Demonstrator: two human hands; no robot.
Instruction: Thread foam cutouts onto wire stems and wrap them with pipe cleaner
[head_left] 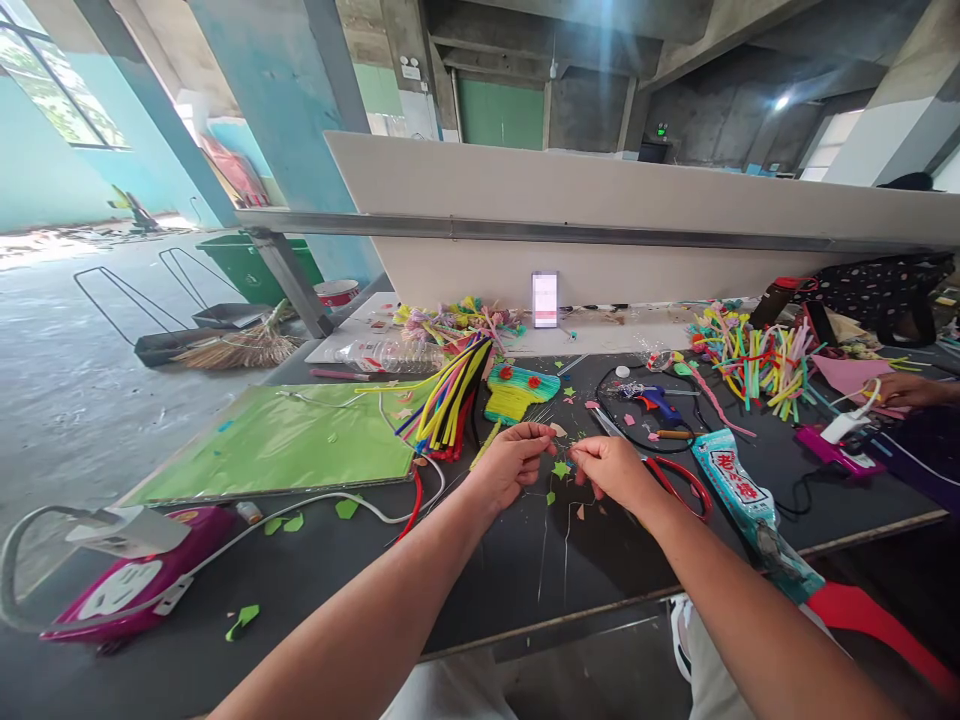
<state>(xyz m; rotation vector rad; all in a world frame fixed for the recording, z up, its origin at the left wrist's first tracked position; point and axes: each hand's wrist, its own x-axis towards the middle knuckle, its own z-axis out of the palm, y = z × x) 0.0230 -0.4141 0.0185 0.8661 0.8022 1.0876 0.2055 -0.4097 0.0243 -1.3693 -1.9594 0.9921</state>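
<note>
My left hand (516,462) is closed in a pinch over the dark table, with a small pale pink scrap at its fingertips that may lie behind them. Close by on the right, my right hand (609,468) pinches too; whatever thin thing is between its fingers is too small to make out. Beneath them lie a green foam scrap (561,469) and thin threads. Beyond my left hand rest a yellow and teal pipe-cleaner piece with red dots (517,392) and a bundle of coloured pipe cleaners (454,405). Red-handled scissors (679,488) lie partly under my right wrist.
A green sheet (277,440) and a purple power strip (135,580) with a white cable occupy the left. On the right are a blue glue gun (660,404), a teal packet (731,475) and another pipe-cleaner pile (772,365). A phone (545,300) stands behind. Another person's hand (904,391) is far right.
</note>
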